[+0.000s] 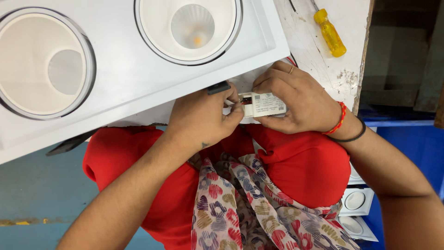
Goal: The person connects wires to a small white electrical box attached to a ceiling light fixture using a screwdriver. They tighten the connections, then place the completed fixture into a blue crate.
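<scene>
A small white rectangular driver box, labelled on its upper face, is held level just below the frame's centre. A dark opening with red wire ends is seen at its nine o'clock end, at the table edge.

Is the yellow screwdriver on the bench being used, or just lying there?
Lying unused. The yellow screwdriver rests flat on the white bench, apart from both hands, which hold a small white box.

One head-worn camera looks steeply down, close over the table edge and lap; it seems tilted slightly left.
</scene>
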### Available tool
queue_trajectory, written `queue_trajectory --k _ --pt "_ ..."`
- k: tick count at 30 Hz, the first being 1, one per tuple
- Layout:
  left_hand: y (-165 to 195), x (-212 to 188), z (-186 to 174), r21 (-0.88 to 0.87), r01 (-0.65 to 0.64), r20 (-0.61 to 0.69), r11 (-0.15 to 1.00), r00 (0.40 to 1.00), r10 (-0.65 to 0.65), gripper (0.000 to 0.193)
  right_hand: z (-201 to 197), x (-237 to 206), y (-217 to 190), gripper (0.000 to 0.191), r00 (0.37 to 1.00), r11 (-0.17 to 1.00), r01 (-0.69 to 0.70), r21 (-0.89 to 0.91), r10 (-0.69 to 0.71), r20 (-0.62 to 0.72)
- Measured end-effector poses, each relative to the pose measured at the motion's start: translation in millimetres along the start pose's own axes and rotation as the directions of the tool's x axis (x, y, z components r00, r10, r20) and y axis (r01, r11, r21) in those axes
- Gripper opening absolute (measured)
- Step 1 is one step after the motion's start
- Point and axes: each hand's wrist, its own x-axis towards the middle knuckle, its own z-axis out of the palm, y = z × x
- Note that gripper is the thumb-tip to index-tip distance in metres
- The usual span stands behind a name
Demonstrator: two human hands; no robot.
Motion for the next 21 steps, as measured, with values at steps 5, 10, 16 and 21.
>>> queue_trajectory --k 5,10,16,21 --pt "-3 0 0 -0.011 0.023 0.017 1.000 1.000 -0.023 0.019 -1 -1 -2 0.044 1.000 1.000 -0.007 -0.003 0.007 0.004" --pt "-5 -1 -1 0.069 -0.051 0.020 0.996 0.999 0.050 0.019 -3 0 -2 0.045 0.999 0.999 0.026 -0.026 -0.026 0.027" --pt "-4 -1 0 0.068 -0.059 0.019 0.996 0.998 0.058 0.018 -27 -16 -5 0.058 0.996 0.995 -0.082 0.050 0.083 -0.028" --pt "-3 0 0 0.074 -0.044 0.038 0.996 0.998 0.041 0.018 -49 -47 31 0.035 0.896 0.832 -0.390 -0.394 0.245 -0.371"
